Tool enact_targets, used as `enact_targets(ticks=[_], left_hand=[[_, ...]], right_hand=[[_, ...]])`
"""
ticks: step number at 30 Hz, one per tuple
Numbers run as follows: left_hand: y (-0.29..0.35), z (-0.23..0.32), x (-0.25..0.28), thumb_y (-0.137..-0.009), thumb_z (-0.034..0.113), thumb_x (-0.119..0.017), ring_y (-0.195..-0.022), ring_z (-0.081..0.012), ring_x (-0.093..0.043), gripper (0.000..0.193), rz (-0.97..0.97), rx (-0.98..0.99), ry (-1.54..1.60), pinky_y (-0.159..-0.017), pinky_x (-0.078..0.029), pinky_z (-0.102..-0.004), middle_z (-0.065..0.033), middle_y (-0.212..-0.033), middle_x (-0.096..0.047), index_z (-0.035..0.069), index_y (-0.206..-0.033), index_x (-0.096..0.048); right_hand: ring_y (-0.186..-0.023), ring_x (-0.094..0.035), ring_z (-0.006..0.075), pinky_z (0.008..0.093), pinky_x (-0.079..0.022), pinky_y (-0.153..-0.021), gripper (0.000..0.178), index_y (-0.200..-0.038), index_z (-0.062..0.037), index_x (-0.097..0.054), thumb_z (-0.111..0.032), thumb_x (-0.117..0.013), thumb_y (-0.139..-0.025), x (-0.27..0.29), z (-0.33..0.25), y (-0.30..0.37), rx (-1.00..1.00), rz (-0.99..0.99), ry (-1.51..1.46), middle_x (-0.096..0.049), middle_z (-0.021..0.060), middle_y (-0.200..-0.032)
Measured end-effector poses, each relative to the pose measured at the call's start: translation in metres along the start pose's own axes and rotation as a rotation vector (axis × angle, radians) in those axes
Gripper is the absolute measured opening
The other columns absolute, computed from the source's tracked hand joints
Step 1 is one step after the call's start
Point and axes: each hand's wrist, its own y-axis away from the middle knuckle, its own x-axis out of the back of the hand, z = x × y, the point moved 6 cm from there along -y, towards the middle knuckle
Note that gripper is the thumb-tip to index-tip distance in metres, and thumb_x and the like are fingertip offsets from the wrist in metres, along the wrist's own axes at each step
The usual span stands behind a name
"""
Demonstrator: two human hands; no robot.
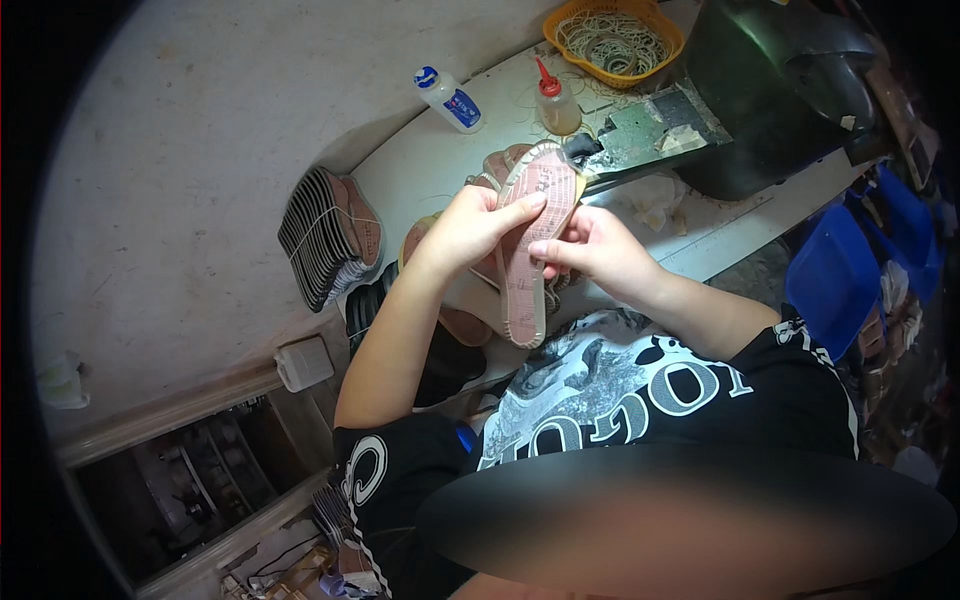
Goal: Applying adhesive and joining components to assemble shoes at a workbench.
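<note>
A long pink shoe insole (pixel 524 275) with a pale rim is held up in both hands, its wide end at the black working head (pixel 582 150) of a green machine. My left hand (pixel 478 228) is closed on its left side, thumb lying on the pink face. From the right, my right hand (pixel 598 248) pinches the opposite edge near the middle, thumb on top. A bit of yellow shows at the insole's upper right edge. More insoles (pixel 412 240) lie on the table behind and under my left hand, partly hidden.
The green machine (pixel 770 90) fills the upper right. Behind the insole stand a red-capped squeeze bottle (pixel 559 112) and a blue-capped white bottle (pixel 455 105). A yellow basket (pixel 570 62) holds cord. Tied insoles (pixel 318 245) lean by the wall; blue bins (pixel 830 275) sit right.
</note>
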Motion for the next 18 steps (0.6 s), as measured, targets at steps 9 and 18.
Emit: enact_targets(ticks=[9,18], left_hand=[[0.014,-0.005,-0.023,-0.090,0.042,-0.061,-0.052,-0.0115,-0.063,0.040,-0.008,0.003,0.170,-0.047,-0.052,-0.0215,-0.0061,-0.069,-0.067,0.001,-0.090,-0.064],[0.001,-0.015,-0.031,-0.084,0.045,-0.068,-0.037,-0.0086,-0.051,0.046,0.202,-0.002,0.274,-0.034,-0.042,-0.0198,-0.0025,-0.050,-0.054,0.003,-0.067,-0.060]], right_hand=[[-0.060,-0.055,0.0030,0.0179,-0.043,-0.054,0.021,-0.096,-0.0012,-0.065,-0.020,-0.067,-0.087,0.030,-0.016,0.009,-0.075,0.046,0.098,-0.066,0.0008,-0.080],[-0.064,-0.052,0.0012,0.0188,-0.042,-0.059,0.026,-0.086,-0.0014,-0.067,-0.027,-0.067,-0.088,0.050,-0.018,0.038,-0.144,0.038,0.299,-0.062,-0.0030,-0.074]])
